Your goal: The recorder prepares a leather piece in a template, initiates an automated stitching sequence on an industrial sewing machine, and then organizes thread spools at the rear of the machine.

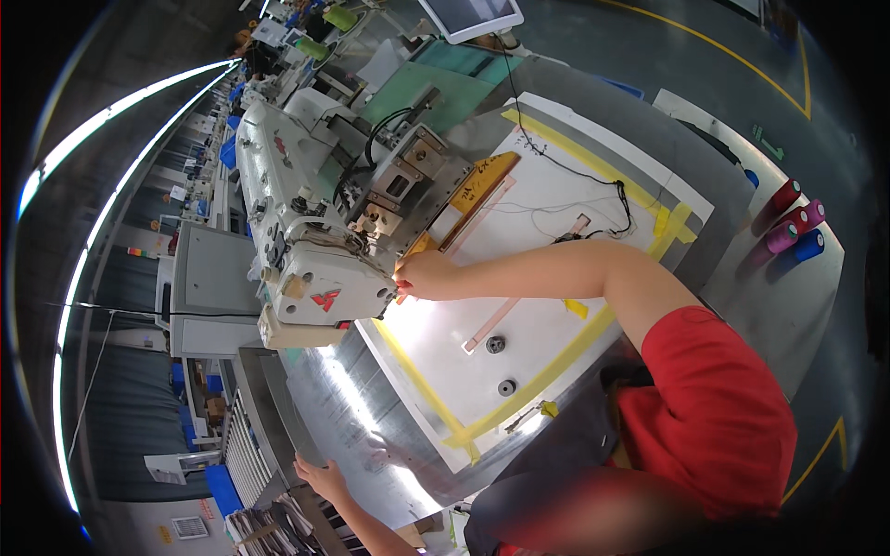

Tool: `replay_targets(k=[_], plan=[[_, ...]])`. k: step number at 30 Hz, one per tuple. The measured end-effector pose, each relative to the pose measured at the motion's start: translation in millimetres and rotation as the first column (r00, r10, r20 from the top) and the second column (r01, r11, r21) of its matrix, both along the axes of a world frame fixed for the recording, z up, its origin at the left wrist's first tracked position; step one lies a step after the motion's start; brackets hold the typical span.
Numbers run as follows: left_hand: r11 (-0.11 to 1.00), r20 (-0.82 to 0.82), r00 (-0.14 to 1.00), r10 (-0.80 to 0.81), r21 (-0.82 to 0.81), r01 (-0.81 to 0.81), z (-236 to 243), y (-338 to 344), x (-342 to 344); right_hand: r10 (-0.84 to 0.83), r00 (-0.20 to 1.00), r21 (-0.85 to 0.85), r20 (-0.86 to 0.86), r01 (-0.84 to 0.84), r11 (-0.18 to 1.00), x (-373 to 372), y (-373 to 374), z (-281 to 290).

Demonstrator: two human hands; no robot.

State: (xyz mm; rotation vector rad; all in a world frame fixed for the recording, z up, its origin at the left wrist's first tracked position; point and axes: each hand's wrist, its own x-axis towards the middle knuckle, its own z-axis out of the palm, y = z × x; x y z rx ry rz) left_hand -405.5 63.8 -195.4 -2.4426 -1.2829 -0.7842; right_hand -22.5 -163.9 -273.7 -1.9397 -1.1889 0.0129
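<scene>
My right hand (425, 275) reaches in from the right under the head of a white industrial sewing machine (320, 269). Its fingers are bent together at the needle area, with a bit of orange-red at the fingertips. What they grip is hidden. Beneath that forearm lies a white sheet (436, 361) edged with yellow tape, with a pinkish strip (491, 324) on it. Two small dark round metal parts (496, 345) rest on the sheet near its front. Toward the lower left, my left hand (323, 479) has its fingers apart, beside the metal table's edge, and holds nothing visible.
An orange-yellow clamp bar (477, 199) sits beside the machine head. Black cable (593, 181) and thin threads trail across the sheet. Several thread cones (783, 236) stand on a side surface at right. A monitor (471, 17) is at the top; a grey cabinet (215, 287) stands left.
</scene>
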Motion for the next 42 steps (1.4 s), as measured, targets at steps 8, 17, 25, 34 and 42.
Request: replay_targets(k=[8, 17, 25, 34, 42], plan=[[0.962, -0.18, 0.975, -0.129, -0.262, 0.078, 15.2, -64.5, 58.8, 0.108, 0.953, 0.124, -0.285, -0.075, 0.989, 7.2, -7.3, -1.1], [0.561, -0.058, 0.569, -0.82, -0.271, 0.782, -15.0, -203.7, 197.7, 0.407, 0.755, -0.097, -0.513, -0.523, 0.847, -51.9, -98.0, 59.1], [0.692, 0.173, 0.761, -0.625, -0.326, 0.644, -59.8, -150.2, 160.2, -0.074, 0.992, -0.175, -0.106, 0.055, 0.983, 74.0, -141.3, 51.0], [0.942, 0.234, 0.922, -0.309, -0.056, 0.331, -43.6, -83.8, 129.3, -0.555, 0.674, -0.015, 0.487, 0.642, 0.766, 236.1, -194.7, 95.1], [0.465, 0.584, 0.774, -0.245, -0.63, 0.622, -76.4, -141.7, 257.2, -0.389, 0.812, 0.01, 0.434, 0.428, 0.904, 191.0, -157.8, 71.2]])
